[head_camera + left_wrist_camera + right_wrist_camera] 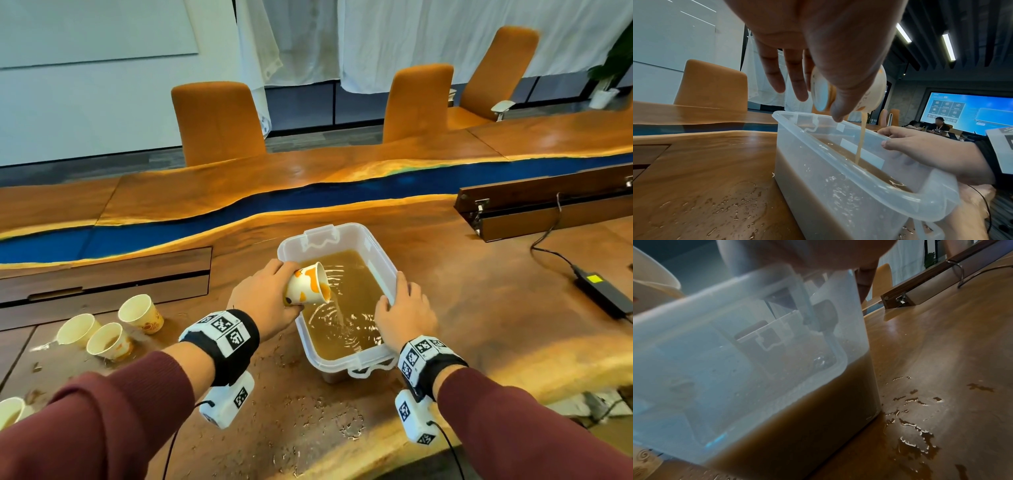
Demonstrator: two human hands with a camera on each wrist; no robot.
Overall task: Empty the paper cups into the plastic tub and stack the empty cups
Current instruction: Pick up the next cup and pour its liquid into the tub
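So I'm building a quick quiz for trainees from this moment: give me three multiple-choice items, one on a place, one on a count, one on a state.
1. Where does the right hand rest?
A. on the plastic tub's rim
B. on the black power adapter
C. on a chair back

2. How many paper cups stand in the group at the table's left, beyond the left sleeve?
A. one
B. three
C. six

3. What state is the cup in the left hand in?
A. upright and full
B. crushed flat
C. tilted, pouring

Key: A, its fingers lie over the tub's right edge; B, three cups stand together there; C, a brown stream falls from it into the tub.
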